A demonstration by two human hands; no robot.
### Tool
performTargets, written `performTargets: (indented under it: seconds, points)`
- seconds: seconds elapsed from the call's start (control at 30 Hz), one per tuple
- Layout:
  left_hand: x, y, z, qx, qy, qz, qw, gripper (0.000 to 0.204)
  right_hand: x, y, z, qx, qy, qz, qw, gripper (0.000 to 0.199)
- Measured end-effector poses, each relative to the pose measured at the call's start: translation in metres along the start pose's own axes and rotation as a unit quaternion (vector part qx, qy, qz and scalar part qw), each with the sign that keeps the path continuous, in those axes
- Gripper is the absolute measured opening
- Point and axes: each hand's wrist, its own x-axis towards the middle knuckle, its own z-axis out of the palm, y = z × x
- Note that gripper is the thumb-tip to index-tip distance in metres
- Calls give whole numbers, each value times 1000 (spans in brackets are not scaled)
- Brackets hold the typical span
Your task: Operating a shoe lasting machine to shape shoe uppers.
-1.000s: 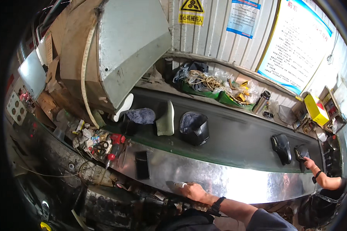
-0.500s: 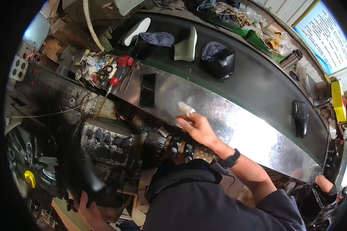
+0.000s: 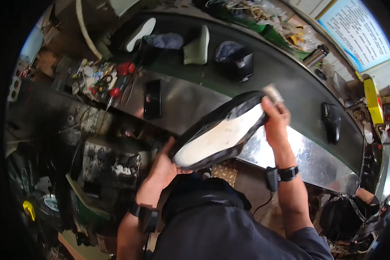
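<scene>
Left hand (image 3: 162, 168) and right hand (image 3: 276, 123) grip a black shoe (image 3: 220, 133) over the counter's (image 3: 300, 161) near edge. Half-done imo: upper's (image 3: 213, 113) wrapped, no outsole visible.

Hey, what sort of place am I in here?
Most likely a shoe-making workshop. Your left hand and right hand hold a dark shoe with its pale underside showing, and pale soles and dark uppers lie along what looks like a conveyor belt.

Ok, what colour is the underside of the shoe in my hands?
The shoe's underside is creamy white, best seen in the head view.
</scene>
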Motion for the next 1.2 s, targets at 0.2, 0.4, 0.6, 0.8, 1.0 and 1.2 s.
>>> performTargets:
  seconds: [0.2, 0.4, 0.6, 0.8, 1.0, 1.2]
  points:
    - [5, 23, -45, 195, 113, 196, 954, 42, 59, -92, -66, -358, 191, -210, 889, 65]
    - [7, 51, -97, 182, 163, 169, 955, 33, 123, 61, -206, -454, 424, -241, 745, 75]
    - [35, 122, -116, 285, 185, 238, 910, 28, 160, 150, 3, -29, 152, 164, 974, 102]
    - [149, 167, -43, 271, 123, 246, 923, 29, 163, 131, -24, 208, 143, 131, 959, 46]
    - [303, 182, 10, 511, 151, 377, 758, 77, -20, 34, -54, 157, 160, 177, 958, 58]
    - [363, 156, 115, 593, 291, 205, 722, 127, -162, -5, -30, 153, 284, 234, 917, 46]
